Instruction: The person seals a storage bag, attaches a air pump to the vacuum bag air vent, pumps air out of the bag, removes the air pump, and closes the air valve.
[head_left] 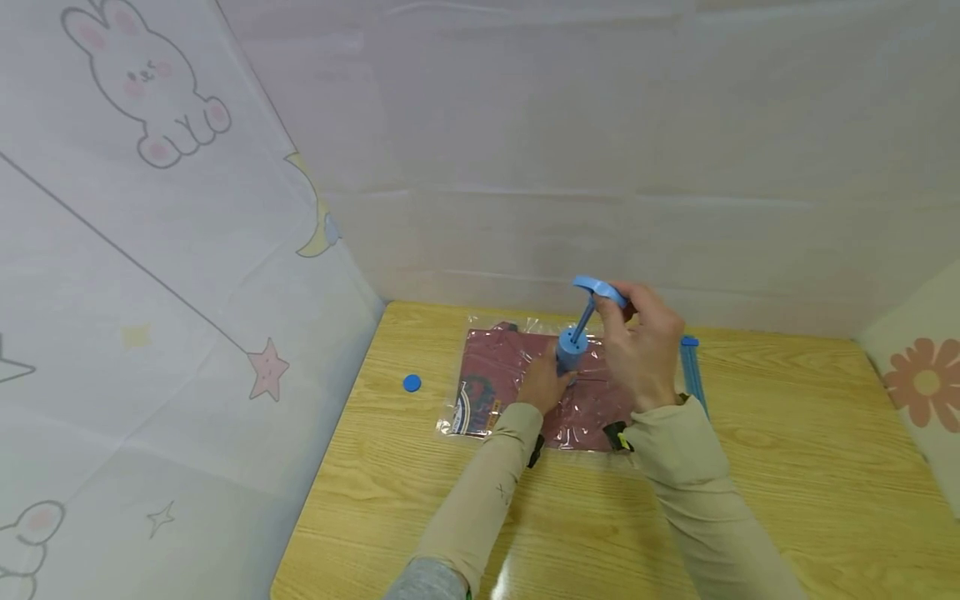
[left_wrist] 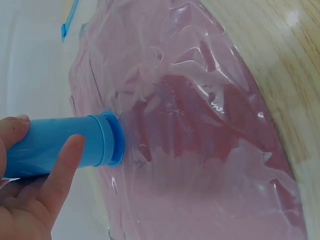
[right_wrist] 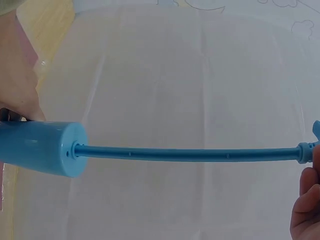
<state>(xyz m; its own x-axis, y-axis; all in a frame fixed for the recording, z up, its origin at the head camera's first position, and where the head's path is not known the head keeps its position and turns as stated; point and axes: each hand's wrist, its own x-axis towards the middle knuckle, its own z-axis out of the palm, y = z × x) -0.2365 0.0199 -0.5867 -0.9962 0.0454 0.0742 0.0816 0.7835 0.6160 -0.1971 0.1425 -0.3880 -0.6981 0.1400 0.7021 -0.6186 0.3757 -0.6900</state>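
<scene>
Blue pump (head_left: 572,347) over clear bag (head_left: 588,423)

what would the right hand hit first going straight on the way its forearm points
Carrying the blue pump handle that it grips, the right hand would probably meet the pale wall covering behind the table first. The way there looks free, though depth is hard to judge.

the bag (head_left: 495,367) lies on the table (head_left: 787,433), toward its far side. on the bag stands the pump (head_left: 572,348), left hand (head_left: 542,385) around its barrel, right hand (head_left: 647,337) above at its handle (head_left: 600,290). the cap (head_left: 412,382) lies left of the bag, the strip (head_left: 693,377) right of the pump.
</scene>
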